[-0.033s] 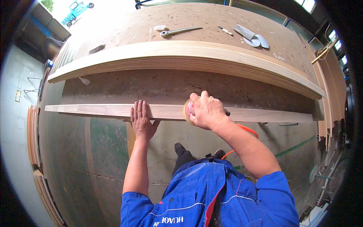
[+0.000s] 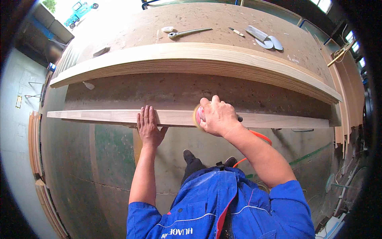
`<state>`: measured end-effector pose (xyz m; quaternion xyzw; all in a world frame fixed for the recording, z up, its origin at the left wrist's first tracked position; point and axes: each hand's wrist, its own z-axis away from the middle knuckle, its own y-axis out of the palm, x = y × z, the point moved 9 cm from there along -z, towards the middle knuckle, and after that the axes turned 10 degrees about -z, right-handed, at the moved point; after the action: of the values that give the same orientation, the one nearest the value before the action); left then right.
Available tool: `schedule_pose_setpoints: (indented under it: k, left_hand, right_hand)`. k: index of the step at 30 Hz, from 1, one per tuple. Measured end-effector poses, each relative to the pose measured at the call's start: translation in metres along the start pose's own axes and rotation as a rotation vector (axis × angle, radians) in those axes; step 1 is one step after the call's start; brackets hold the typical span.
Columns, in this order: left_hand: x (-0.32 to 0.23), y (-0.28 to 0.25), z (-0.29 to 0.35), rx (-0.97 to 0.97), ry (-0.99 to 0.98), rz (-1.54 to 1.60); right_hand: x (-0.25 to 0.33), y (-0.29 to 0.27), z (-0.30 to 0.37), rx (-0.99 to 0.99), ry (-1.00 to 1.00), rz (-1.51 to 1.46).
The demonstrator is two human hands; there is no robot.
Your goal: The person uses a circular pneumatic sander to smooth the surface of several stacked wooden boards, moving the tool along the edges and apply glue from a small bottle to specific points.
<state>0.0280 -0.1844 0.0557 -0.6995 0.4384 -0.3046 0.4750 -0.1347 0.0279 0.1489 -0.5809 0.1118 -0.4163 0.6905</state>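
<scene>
Just ahead of the blue jacket (image 2: 207, 199), an orange hose (image 2: 262, 137) passes under the right arm. Narrow pale board (image 2: 99, 115) lies along the near edge of the workbench (image 2: 131, 89). Left hand (image 2: 148, 128): laid on board, fingers extended. Right hand (image 2: 218, 116): apart from left, wrapped around round sander (image 2: 197, 116); sander's underside hidden, apparently on board. Beyond: stacked pale boards (image 2: 191, 53); farther, a wrench (image 2: 191, 32).
</scene>
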Motion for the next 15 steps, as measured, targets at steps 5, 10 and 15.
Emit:
schedule_pose_setpoints:
  k: [5, 10, 15]
  left_hand:
    - [0.001, 0.001, 0.000, -0.030, 0.015, 0.000]
    - [0.001, 0.004, 0.000, -0.007, 0.010, -0.027]
    - [0.000, 0.004, 0.000, -0.015, 0.021, -0.024]
  right_hand:
    - [-0.014, -0.002, 0.007, -0.011, 0.018, -0.010]
    - [-0.028, -0.003, 0.013, -0.038, 0.026, 0.002]
    - [-0.043, -0.005, 0.019, -0.054, 0.038, 0.008]
